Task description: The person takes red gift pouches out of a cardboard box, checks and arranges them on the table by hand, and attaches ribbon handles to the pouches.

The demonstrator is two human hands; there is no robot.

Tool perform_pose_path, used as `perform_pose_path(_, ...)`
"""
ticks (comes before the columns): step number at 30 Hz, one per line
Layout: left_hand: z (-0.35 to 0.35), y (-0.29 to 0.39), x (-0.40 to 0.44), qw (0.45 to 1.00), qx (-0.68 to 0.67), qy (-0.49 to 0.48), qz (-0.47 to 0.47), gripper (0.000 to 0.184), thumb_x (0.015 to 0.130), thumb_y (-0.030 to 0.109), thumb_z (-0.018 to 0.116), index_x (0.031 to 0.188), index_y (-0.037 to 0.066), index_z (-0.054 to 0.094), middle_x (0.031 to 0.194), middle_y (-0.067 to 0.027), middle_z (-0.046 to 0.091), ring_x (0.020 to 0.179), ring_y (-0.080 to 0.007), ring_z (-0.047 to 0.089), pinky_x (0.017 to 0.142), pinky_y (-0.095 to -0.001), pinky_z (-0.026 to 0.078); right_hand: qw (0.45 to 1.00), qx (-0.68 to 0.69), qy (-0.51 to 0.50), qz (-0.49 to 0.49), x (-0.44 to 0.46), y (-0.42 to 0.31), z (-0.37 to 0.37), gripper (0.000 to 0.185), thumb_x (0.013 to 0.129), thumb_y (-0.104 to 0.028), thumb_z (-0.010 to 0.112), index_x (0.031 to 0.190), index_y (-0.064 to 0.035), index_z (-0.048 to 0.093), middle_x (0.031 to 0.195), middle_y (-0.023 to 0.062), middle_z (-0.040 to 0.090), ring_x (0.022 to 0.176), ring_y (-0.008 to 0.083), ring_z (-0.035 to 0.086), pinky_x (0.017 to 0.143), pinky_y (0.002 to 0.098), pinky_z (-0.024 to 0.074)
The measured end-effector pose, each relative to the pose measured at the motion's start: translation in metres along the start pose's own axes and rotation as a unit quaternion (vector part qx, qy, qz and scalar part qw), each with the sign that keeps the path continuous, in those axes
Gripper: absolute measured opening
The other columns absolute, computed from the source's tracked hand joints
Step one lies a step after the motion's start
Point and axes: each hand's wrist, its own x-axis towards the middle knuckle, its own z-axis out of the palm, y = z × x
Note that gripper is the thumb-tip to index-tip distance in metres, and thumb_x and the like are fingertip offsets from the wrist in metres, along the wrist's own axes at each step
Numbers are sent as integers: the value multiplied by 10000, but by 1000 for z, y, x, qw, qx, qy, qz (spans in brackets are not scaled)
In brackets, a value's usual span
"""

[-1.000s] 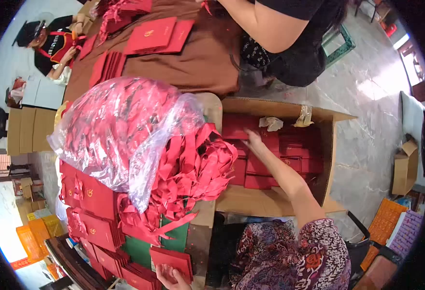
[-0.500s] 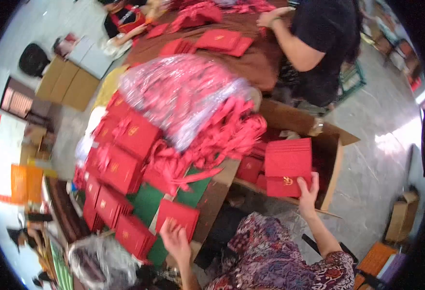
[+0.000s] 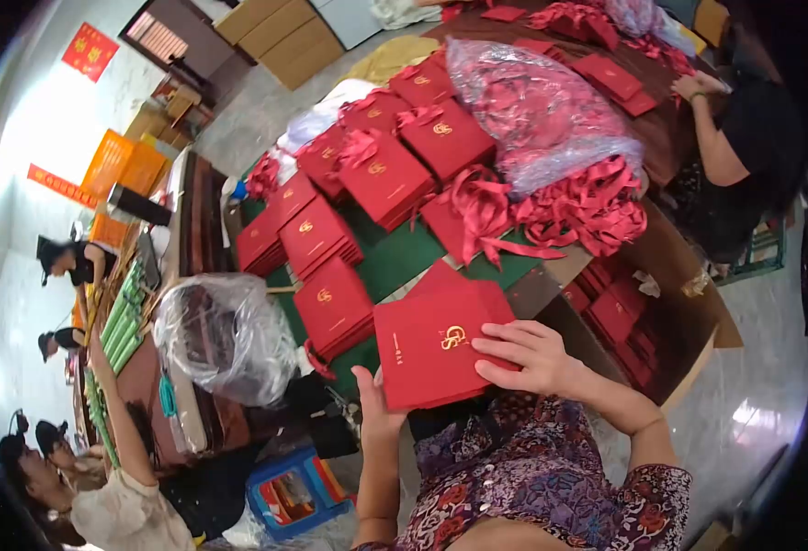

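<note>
A stack of flat red paper packets (image 3: 427,335) with a gold emblem on top is held in front of my patterned shirt. My left hand (image 3: 381,413) grips its lower left edge, thumb outside and fingers hidden beneath. My right hand (image 3: 537,360) lies over the right side, fingers stretched across the top packet; its thumb is hidden. Just beyond, a red packet (image 3: 445,278) shows on the green tabletop behind the stack. Several similar stacks (image 3: 335,303) stand to the left, some with red ribbon (image 3: 358,149) on top.
A plastic bag of red ribbons (image 3: 551,119) lies at the back of the table. An open cardboard box (image 3: 689,354) with red packets is on the right. Clear plastic wrap (image 3: 225,340) sits at left. Another person (image 3: 744,147) works at the far right; other people are at left.
The fanned stack in my right hand has come from over the box to the front of the table. My left hand, earlier at a packet on the table, now grips the stack too. My view has turned left.
</note>
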Motion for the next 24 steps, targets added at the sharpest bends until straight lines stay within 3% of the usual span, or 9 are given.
perform_pose_path(4,-22,14,1,995,-83,42,-31,788,900,576,504,1435,25,328,1441,-152,409,1282,-320,449,1069,-449,369,996,46,-33,-62,13,0,22,240,758,-174,665,997,-172,646,1193,56,618,1147,255,580,961,407,460)
perform_pose_path(6,-18,12,5,990,125,57,-33,604,901,275,626,1385,2,387,1343,-135,511,1230,-280,505,1030,-414,413,993,73,-54,-69,18,5,23,234,773,-179,659,1006,-170,650,1200,51,612,1177,265,560,1005,438,431)
perform_pose_path(9,-13,6,14,996,21,87,-14,610,823,40,640,1378,0,388,1331,-139,517,1221,-288,512,1050,-431,400,996,65,-49,20,16,15,34,422,783,-151,699,1194,-162,603,1301,94,537,1230,298,508,1023,435,413)
perform_pose_path(13,-1,7,23,995,-24,87,46,536,902,114,544,1389,-11,359,1358,-164,485,1242,-310,492,1064,-466,387,939,194,45,279,7,15,32,656,752,-188,764,1329,-87,469,1338,144,484,1260,309,472,1049,409,383)
perform_pose_path(16,19,-7,29,993,68,60,80,483,957,166,481,1388,-9,352,1358,-161,472,1246,-309,480,1060,-477,389,818,405,-10,409,8,21,46,933,724,-258,826,1411,23,260,1380,197,425,1301,287,421,1074,376,347)
perform_pose_path(18,38,-20,37,967,201,79,134,446,994,176,438,1395,7,340,1360,-139,459,1238,-281,480,1044,-445,406,761,493,68,417,16,27,74,899,763,-242,791,1416,37,240,1384,219,418,1307,266,413,1076,368,343)
perform_pose_path(19,46,-28,45,986,60,103,119,457,993,169,448,1409,24,329,1375,-132,446,1253,-266,462,1052,-428,396,733,519,106,426,21,32,84,885,785,-242,771,1420,51,228,1378,221,423,1302,253,417,1073,358,345)
perform_pose_path(22,47,-39,47,970,144,122,155,544,987,304,470,1430,35,306,1395,-141,423,1265,-276,447,1068,-447,361,712,513,51,477,31,70,89,838,824,-199,699,1426,101,199,1333,206,463,1232,216,464,1029,313,382)
perform_pose_path(24,25,-41,38,988,-58,72,125,692,953,475,465,1449,33,271,1389,-150,425,1272,-282,434,1077,-439,323,695,540,-47,473,24,105,90,788,778,-148,692,1395,101,269,1277,190,511,1168,220,513,966,323,433)
